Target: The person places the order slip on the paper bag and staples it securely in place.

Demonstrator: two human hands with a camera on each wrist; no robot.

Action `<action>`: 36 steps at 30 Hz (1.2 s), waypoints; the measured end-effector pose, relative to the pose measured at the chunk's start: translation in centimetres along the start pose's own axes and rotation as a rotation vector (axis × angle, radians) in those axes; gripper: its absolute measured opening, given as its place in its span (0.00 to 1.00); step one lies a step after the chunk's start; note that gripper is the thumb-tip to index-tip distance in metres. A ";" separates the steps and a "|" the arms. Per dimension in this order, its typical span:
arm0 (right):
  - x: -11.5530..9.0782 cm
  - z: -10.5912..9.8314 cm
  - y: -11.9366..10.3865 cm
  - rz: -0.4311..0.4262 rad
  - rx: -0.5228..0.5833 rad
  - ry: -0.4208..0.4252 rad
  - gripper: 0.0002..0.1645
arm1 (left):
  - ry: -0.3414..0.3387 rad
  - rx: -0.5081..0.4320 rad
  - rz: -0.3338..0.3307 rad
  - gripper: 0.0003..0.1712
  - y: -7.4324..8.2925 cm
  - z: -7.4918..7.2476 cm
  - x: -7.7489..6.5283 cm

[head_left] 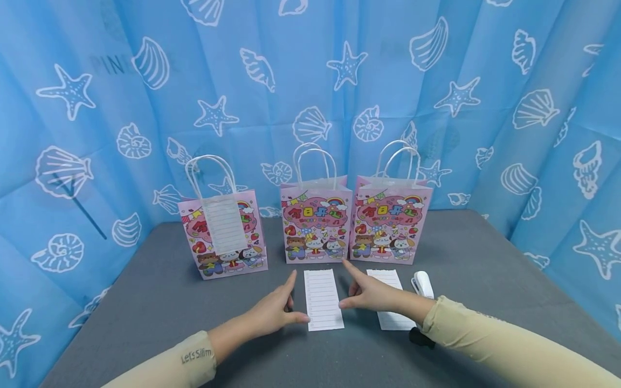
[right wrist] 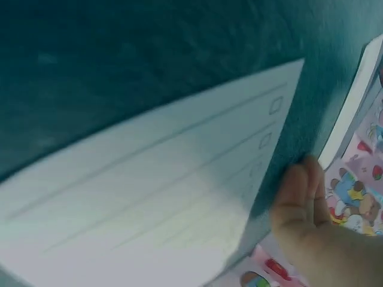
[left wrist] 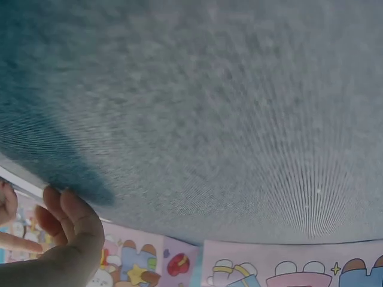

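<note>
A lined white paper sheet [head_left: 324, 300] with small checkboxes lies on the table in front of the middle pink gift bag [head_left: 315, 226]. My left hand [head_left: 274, 310] is at its left side, index finger pointing forward and thumb by the lower left corner. On the other side is my right hand [head_left: 368, 291], thumb beside the right edge and index finger near the bag's base. Whether either thumb touches the paper I cannot tell. Under my right wrist a second lined sheet [head_left: 385, 277] is partly hidden. In the left wrist view, the left hand [left wrist: 75, 239] holds nothing.
At the left, a pink bag [head_left: 257, 231] has a lined sheet [head_left: 224, 223] hanging on its front. A third bag [head_left: 388, 226] stands right of the middle one. A white stapler [head_left: 422, 284] and a black object [head_left: 421, 338] lie by the right forearm. Behind hangs a blue curtain [head_left: 310, 81].
</note>
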State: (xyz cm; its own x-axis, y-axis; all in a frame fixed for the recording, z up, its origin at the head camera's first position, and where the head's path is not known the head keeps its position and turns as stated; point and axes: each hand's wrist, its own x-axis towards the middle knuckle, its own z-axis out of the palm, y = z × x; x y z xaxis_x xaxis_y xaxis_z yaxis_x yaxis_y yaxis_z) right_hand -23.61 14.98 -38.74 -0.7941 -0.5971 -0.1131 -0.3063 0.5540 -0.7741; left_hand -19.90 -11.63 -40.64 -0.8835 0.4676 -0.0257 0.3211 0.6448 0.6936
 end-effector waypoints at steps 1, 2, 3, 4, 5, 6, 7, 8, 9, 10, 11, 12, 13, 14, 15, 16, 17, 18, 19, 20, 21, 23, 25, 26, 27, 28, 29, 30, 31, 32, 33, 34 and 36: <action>0.3 0.0 0.0 0.015 0.014 -0.019 0.61 | -0.005 -0.007 -0.004 0.60 -0.1 0.0 0.2; 0.5 0.0 0.0 0.033 0.030 -0.037 0.62 | -0.010 -0.012 -0.010 0.61 -0.2 0.0 0.3; 0.8 -0.1 0.0 0.055 0.046 -0.052 0.62 | -0.016 -0.013 -0.014 0.61 -0.3 -0.1 0.5; 1.0 -0.2 0.0 0.073 0.056 -0.064 0.62 | -0.026 -0.015 -0.021 0.62 -0.5 -0.1 0.6; 1.2 -0.2 0.0 0.087 0.056 -0.073 0.63 | -0.036 -0.016 -0.027 0.62 -0.5 -0.2 0.8; 1.4 -0.3 0.0 0.093 0.053 -0.081 0.63 | -0.046 -0.013 -0.034 0.62 -0.7 -0.2 0.9; 1.6 -0.3 0.0 0.094 0.045 -0.090 0.63 | -0.058 -0.009 -0.043 0.63 -0.8 -0.3 1.0; 1.7 -0.3 0.1 0.091 0.035 -0.099 0.63 | -0.071 -0.004 -0.050 0.63 -0.8 -0.4 1.2; 1.9 -0.3 0.1 0.090 0.018 -0.105 0.63 | -0.085 0.007 -0.059 0.63 -0.9 -0.4 1.3; 2.1 -0.3 0.0 0.090 0.001 -0.110 0.63 | -0.099 0.016 -0.072 0.63 -0.9 -0.5 1.5; 2.2 -0.2 0.0 0.096 -0.015 -0.114 0.63 | -0.110 0.030 -0.086 0.63 -1.0 -0.6 1.7; 2.4 -0.2 -0.2 0.105 -0.025 -0.120 0.63 | -0.120 0.046 -0.099 0.63 -1.1 -0.7 1.9; 2.6 -0.1 -0.3 0.123 -0.042 -0.122 0.63 | -0.127 0.058 -0.113 0.63 -1.1 -0.7 2.2; 2.8 -0.1 -0.4 0.144 -0.058 -0.125 0.63 | -0.132 0.074 -0.125 0.63 -1.1 -0.8 2.5; 3.0 -0.1 -0.5 0.166 -0.076 -0.125 0.63 | -0.134 0.095 -0.138 0.64 -1.1 -0.9 2.7; 3.2 0.0 -0.7 0.189 -0.091 -0.129 0.63 | -0.135 0.109 -0.152 0.64 -1.1 -0.9 2.9; 3.5 0.0 -0.8 0.212 -0.105 -0.132 0.63 | -0.134 0.129 -0.157 0.64 -1.1 -1.0 3.2; 3.7 0.0 -0.8 0.229 -0.122 -0.133 0.63 | -0.132 0.144 -0.160 0.64 -1.1 -1.0 3.4; 3.9 0.0 -0.8 0.247 -0.141 -0.134 0.62 | -0.132 0.158 -0.162 0.64 -1.0 -1.0 3.5; 4.0 0.0 -0.8 0.262 -0.157 -0.135 0.63 | -0.132 0.173 -0.162 0.63 -0.9 -1.0 3.7; 4.1 0.0 -0.8 0.276 -0.169 -0.134 0.63 | -0.131 0.186 -0.162 0.63 -0.8 -1.0 3.9; 4.2 0.0 -0.8 0.297 -0.181 -0.133 0.63 | -0.129 0.201 -0.166 0.62 -0.7 -0.9 4.2; 4.3 0.0 -0.7 0.302 -0.198 -0.132 0.62 | -0.130 0.208 -0.181 0.60 -0.6 -0.8 4.5; 4.3 0.1 -0.7 0.301 -0.203 -0.130 0.62 | -0.129 0.211 -0.193 0.60 -0.5 -0.7 4.6; 4.3 0.1 -0.6 0.299 -0.211 -0.129 0.62 | -0.128 0.216 -0.205 0.59 -0.5 -0.7 4.6; 4.4 0.2 -0.6 0.297 -0.218 -0.126 0.61 | -0.126 0.218 -0.216 0.59 -0.4 -0.7 4.7; 4.4 0.3 -0.6 0.296 -0.226 -0.124 0.61 | -0.126 0.218 -0.231 0.58 -0.4 -0.6 4.8; 4.4 0.3 -0.5 0.297 -0.234 -0.121 0.61 | -0.125 0.213 -0.249 0.58 -0.3 -0.6 4.8; 4.4 0.4 -0.5 0.299 -0.240 -0.118 0.60 | -0.124 0.211 -0.267 0.57 -0.2 -0.6 4.9; 4.4 0.4 -0.5 0.303 -0.243 -0.113 0.60 | -0.123 0.208 -0.284 0.57 -0.1 -0.6 5.0; 4.4 0.4 -0.4 0.307 -0.246 -0.110 0.60 | -0.124 0.207 -0.301 0.56 0.0 -0.7 5.0; 4.4 0.5 -0.4 0.310 -0.247 -0.108 0.60 | -0.124 0.201 -0.319 0.56 0.0 -0.6 5.1; 4.4 0.5 -0.3 0.316 -0.248 -0.106 0.60 | -0.125 0.199 -0.343 0.55 0.1 -0.6 5.2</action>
State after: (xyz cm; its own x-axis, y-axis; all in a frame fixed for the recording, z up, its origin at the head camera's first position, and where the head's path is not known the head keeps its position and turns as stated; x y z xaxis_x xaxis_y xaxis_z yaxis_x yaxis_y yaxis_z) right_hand -26.75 11.87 -39.34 -0.8148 -0.4243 -0.3950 -0.1835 0.8350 -0.5187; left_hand -24.67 -9.49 -40.23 -0.9066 0.2673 -0.3265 0.0859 0.8745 0.4774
